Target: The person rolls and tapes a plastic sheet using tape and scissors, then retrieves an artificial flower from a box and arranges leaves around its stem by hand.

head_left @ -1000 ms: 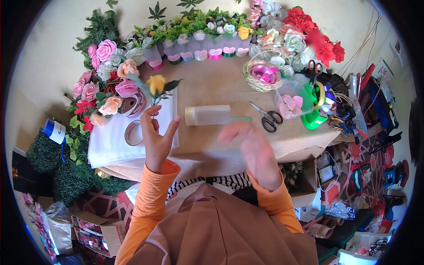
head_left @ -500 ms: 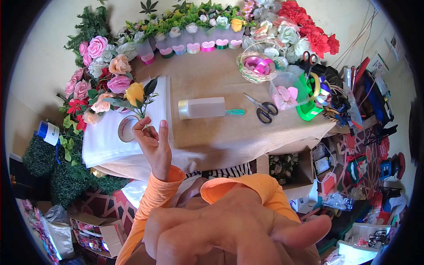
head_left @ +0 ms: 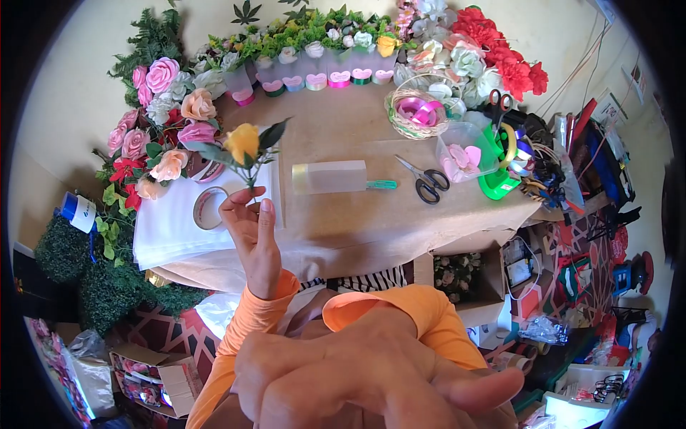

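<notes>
My left hand pinches the thin stem of a yellow rose with green leaves, which stands upright over the white sheets. Very close to the camera, my right hand looms large, one digit stretched out to the right and apart from the rest; nothing shows in it, though its lower part is cut off. A frosted box with a pale yellow band lies on the brown-covered table, with a green-handled cutter at its right end. Black-handled scissors lie farther right.
A tape roll rests on the sheets. Artificial flowers line the left and back, beside a row of filled frosted boxes. At the right are a ribbon basket, a clear tub and a green dispenser. An open carton stands below.
The yellow rose has moved slightly right and now stands more upright in my left hand. My right hand has barely shifted. The view has moved slightly.
</notes>
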The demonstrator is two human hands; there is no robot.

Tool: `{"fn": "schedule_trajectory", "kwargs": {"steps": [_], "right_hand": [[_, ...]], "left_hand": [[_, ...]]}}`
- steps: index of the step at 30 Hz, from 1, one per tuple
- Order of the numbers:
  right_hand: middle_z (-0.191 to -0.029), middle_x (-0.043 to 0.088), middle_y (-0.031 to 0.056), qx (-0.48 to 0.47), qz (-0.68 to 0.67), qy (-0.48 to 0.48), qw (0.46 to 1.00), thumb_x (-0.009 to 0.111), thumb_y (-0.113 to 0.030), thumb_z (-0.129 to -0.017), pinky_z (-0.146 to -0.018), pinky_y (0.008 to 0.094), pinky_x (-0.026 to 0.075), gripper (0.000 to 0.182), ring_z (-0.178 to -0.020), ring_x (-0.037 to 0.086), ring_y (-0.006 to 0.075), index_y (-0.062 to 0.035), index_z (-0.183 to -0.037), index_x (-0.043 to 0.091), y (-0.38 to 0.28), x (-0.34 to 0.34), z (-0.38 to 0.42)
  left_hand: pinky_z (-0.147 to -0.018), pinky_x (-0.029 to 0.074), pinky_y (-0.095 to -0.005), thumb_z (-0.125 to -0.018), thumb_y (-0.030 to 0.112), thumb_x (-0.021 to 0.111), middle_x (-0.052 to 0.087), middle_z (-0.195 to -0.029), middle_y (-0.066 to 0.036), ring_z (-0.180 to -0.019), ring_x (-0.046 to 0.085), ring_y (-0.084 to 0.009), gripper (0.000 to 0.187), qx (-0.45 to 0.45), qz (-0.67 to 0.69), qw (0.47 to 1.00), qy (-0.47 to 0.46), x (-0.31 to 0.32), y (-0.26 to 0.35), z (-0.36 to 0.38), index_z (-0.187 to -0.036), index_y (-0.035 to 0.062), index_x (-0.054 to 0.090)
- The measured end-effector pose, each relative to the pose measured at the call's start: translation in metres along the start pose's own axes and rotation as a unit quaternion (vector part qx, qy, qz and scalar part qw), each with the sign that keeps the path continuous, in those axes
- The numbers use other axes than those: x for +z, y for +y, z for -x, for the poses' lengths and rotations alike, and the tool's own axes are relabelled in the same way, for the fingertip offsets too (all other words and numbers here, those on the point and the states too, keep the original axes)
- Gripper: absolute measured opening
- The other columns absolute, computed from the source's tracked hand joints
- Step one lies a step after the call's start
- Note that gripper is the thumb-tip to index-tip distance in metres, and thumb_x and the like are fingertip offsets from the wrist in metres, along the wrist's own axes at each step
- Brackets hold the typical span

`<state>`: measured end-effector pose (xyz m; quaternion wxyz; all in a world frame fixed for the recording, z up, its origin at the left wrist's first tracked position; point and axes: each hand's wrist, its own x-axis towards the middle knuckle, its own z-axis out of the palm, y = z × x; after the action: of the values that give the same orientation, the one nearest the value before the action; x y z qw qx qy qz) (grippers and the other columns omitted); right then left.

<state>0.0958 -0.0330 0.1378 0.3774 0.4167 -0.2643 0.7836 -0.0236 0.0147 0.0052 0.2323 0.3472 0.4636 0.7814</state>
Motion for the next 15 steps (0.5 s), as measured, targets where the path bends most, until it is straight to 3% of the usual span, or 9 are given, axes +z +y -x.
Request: {"fn": "schedule_trajectory", "kwargs": {"steps": [2, 4, 6, 8, 10, 12, 13, 15], "right_hand": [[-0.087, 0.036, 0.0140, -0.018, 0.038, -0.057, 0.997, 0.024, -0.062, -0.086, -0.064, 0.0350, 0.044, 0.074, -0.070, 0.041, 0.0215, -0.0002, -0.098, 0.063, -0.001, -0.013, -0.006], [-0.087, 0.036, 0.0143, -0.036, 0.072, -0.112, 0.990, 0.024, -0.063, -0.085, -0.067, 0.0363, 0.044, 0.074, -0.075, 0.042, 0.0228, -0.0005, -0.102, 0.061, -0.005, -0.028, -0.008], [-0.092, 0.044, 0.0145, -0.044, 0.335, -0.191, 0.922, 0.032, -0.055, -0.089, -0.075, 0.0360, 0.035, 0.064, -0.084, 0.043, 0.0268, 0.0046, -0.097, 0.053, -0.015, -0.044, 0.003], [-0.078, 0.047, 0.0067, -0.005, 0.398, -0.020, 0.917, 0.044, -0.053, -0.087, -0.066, 0.0308, 0.034, 0.048, -0.072, 0.043, 0.0205, -0.0073, -0.079, 0.054, -0.017, -0.036, 0.012], [-0.075, 0.046, 0.0041, 0.024, 0.497, 0.023, 0.867, 0.049, -0.039, -0.089, -0.064, 0.0276, 0.034, 0.034, -0.070, 0.043, 0.0184, -0.0065, -0.081, 0.050, -0.034, -0.049, 0.017], [-0.075, 0.047, 0.0029, 0.040, 0.549, 0.131, 0.825, 0.052, -0.025, -0.089, -0.063, 0.0236, 0.032, 0.021, -0.069, 0.041, 0.0132, -0.0058, -0.082, 0.048, -0.041, -0.054, 0.025], [-0.075, 0.047, 0.0029, 0.043, 0.546, 0.128, 0.827, 0.052, -0.025, -0.089, -0.063, 0.0236, 0.032, 0.021, -0.069, 0.041, 0.0132, -0.0058, -0.082, 0.048, -0.045, -0.057, 0.028], [-0.081, 0.050, 0.0030, 0.117, 0.556, 0.286, 0.772, 0.053, -0.009, -0.087, -0.071, 0.0235, 0.036, 0.009, -0.077, 0.045, 0.0096, -0.0007, -0.088, 0.050, -0.049, -0.063, 0.034]], "left_hand": [[-0.063, 0.034, -0.0187, -0.090, 0.008, 0.050, 0.051, -0.103, -0.010, -0.070, 0.040, -0.0070, 0.026, -0.042, 0.101, 0.994, -0.027, -0.002, 0.003, -0.002, -0.111, 0.0050, 0.035], [-0.063, 0.035, -0.0190, -0.091, 0.008, 0.046, 0.054, -0.096, -0.009, -0.067, 0.041, -0.0071, 0.023, -0.061, 0.118, 0.991, -0.010, 0.003, 0.013, -0.005, -0.111, 0.0051, 0.035], [-0.062, 0.035, -0.0187, -0.091, 0.008, 0.047, 0.056, -0.092, -0.009, -0.067, 0.042, -0.0070, 0.024, -0.124, 0.175, 0.977, -0.020, 0.003, 0.019, -0.008, -0.112, 0.0053, 0.036], [-0.061, 0.035, -0.0190, -0.091, 0.008, 0.047, 0.057, -0.091, -0.008, -0.068, 0.044, -0.0069, 0.025, -0.122, 0.185, 0.974, -0.036, -0.004, 0.014, -0.015, -0.114, 0.0044, 0.040], [-0.060, 0.036, -0.0202, -0.091, 0.007, 0.047, 0.058, -0.091, -0.009, -0.068, 0.045, -0.0068, 0.025, -0.165, 0.211, 0.961, -0.073, -0.007, 0.014, -0.022, -0.115, 0.0030, 0.044], [-0.063, 0.040, -0.0221, -0.091, 0.007, 0.048, 0.059, -0.092, -0.008, -0.071, 0.048, -0.0080, 0.026, -0.161, 0.237, 0.955, -0.078, -0.007, 0.016, -0.026, -0.116, 0.0012, 0.046], [-0.065, 0.042, -0.0233, -0.091, 0.007, 0.048, 0.059, -0.092, -0.008, -0.072, 0.050, -0.0091, 0.027, -0.178, 0.246, 0.950, -0.076, -0.003, 0.019, -0.027, -0.116, 0.0004, 0.045], [-0.075, 0.046, -0.0276, -0.090, 0.008, 0.048, 0.059, -0.093, -0.009, -0.080, 0.056, -0.0134, 0.029, -0.189, 0.287, 0.933, -0.110, -0.005, 0.020, -0.032, -0.118, -0.0016, 0.044]]}}
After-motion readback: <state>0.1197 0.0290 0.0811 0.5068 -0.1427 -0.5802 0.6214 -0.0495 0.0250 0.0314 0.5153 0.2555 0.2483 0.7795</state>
